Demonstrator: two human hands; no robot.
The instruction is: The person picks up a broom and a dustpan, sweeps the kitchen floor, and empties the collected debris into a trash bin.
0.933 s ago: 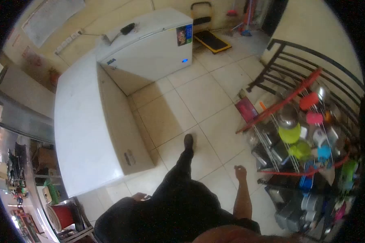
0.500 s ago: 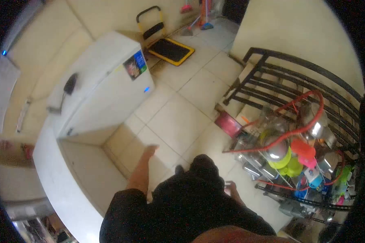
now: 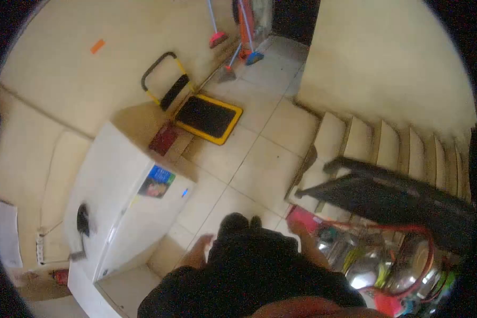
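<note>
I am on a tiled floor (image 3: 259,169), seen from above past my dark clothing. My left hand (image 3: 202,245) hangs low beside my left leg with loose fingers and nothing in it, close to the white chest freezer (image 3: 116,212). My right hand (image 3: 298,228) swings by my right side, empty, next to a red-framed wire rack (image 3: 387,259) of metal bowls and coloured plastic ware. A pink box (image 3: 308,217) lies on the floor just beyond that hand.
A yellow-edged folding hand trolley (image 3: 204,116) leans at the wall ahead. Brooms and mops (image 3: 233,47) stand in the far corner by a dark doorway. Stairs (image 3: 387,143) with a black railing (image 3: 387,196) rise at the right. A dark handset (image 3: 82,219) lies on the freezer.
The view has swung forward and right: the large white freezer has left the frame, while the trolley, brooms and stairs have come closer. My left arm swung forward and then dropped back; my right hand moved up beside the rack.
</note>
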